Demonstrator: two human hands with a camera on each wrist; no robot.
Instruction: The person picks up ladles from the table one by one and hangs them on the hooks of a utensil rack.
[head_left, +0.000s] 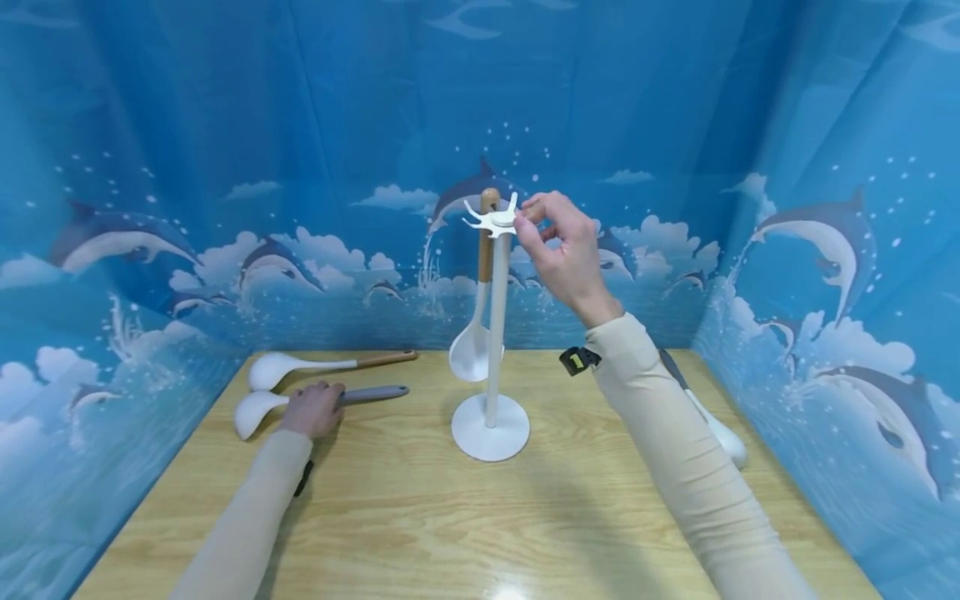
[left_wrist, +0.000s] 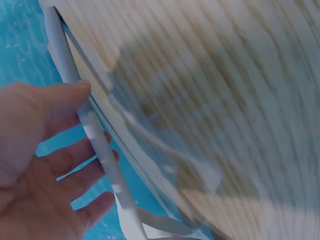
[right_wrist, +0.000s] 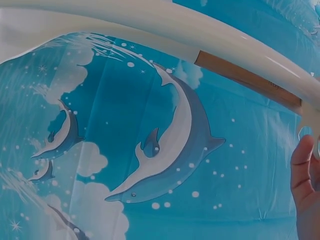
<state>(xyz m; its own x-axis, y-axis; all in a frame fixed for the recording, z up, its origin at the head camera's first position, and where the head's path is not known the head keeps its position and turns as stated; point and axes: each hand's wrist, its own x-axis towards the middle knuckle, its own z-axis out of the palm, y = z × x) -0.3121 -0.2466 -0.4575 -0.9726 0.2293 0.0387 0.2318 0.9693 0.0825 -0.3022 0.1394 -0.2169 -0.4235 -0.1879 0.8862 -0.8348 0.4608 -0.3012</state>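
My left hand (head_left: 313,410) grips a white ladle with a grey handle (head_left: 375,395) lying at the table's left. In the left wrist view, thumb and fingers lie on either side of that grey handle (left_wrist: 97,132). At the middle stands a white utensil stand (head_left: 496,325) with a round base and a ring of hooks on top. Thumb and fingertips of my right hand (head_left: 567,250) pinch the stand's top at its right side. From a hook behind the post hangs a white spoon-like utensil (head_left: 468,354) with a wooden handle, partly hidden by the post.
A second white ladle (head_left: 272,368) with a wooden handle lies behind the grey-handled one. Past my right forearm, a white utensil (head_left: 726,439) with a dark grey handle lies near the table's right edge, partly covered. Blue dolphin-print curtains (head_left: 375,108) enclose the wooden table (head_left: 420,533).
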